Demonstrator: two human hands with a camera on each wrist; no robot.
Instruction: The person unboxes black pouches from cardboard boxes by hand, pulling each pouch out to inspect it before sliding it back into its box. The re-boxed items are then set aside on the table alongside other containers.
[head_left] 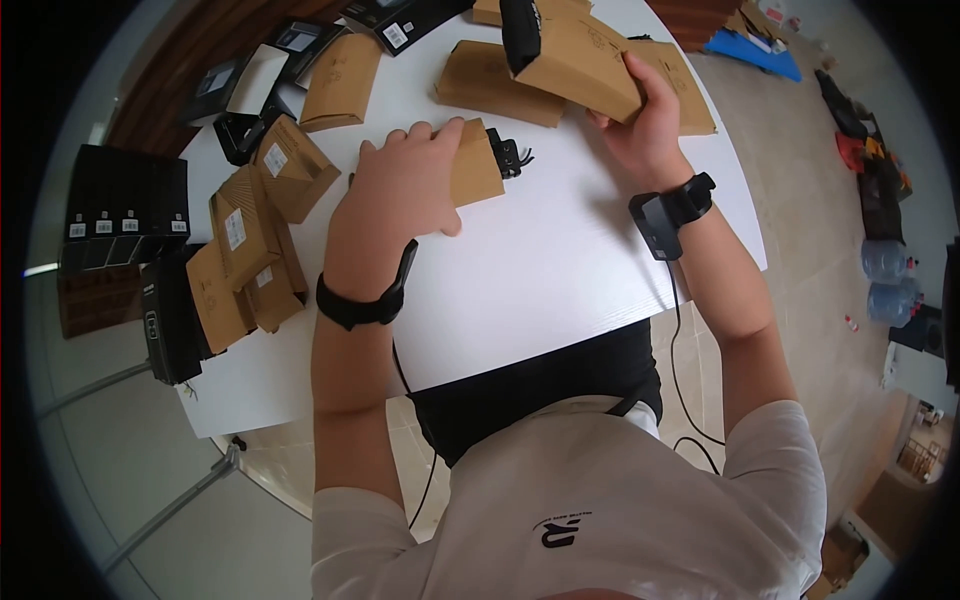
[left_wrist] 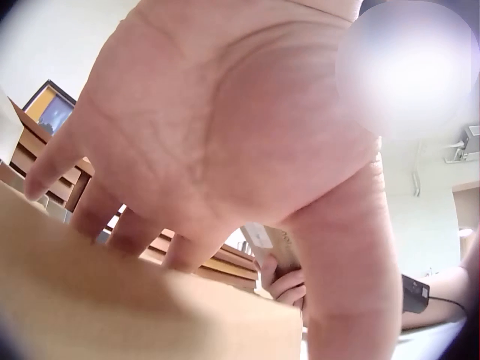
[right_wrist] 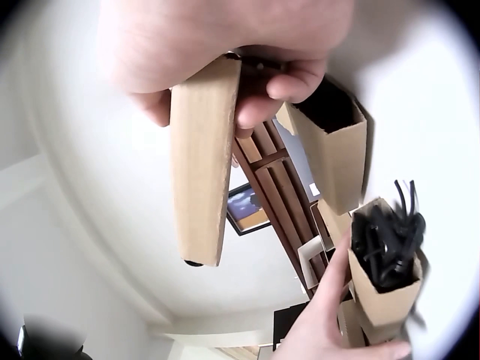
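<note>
My left hand (head_left: 405,180) spans a small cardboard box (head_left: 478,180) lying on the white table, its fingers over the far side and its thumb along the near side. Black cables (head_left: 509,154) stick out of that box's open end; the right wrist view shows the bundle (right_wrist: 386,244) filling the opening. Raised above the table, a second cardboard box (head_left: 585,62) is gripped in my right hand (head_left: 650,125) by its near end, thumb on one face and fingers on the other. Something black (head_left: 521,38) protrudes at this box's far end.
Beneath the raised box lie more cardboard boxes (head_left: 495,85). Further cardboard boxes (head_left: 240,235) pile up at the table's left, beside black boxes (head_left: 125,205). An upright carton (head_left: 340,82) and a black box (head_left: 405,22) stand at the back. A cable (head_left: 678,350) hangs from the right wrist camera.
</note>
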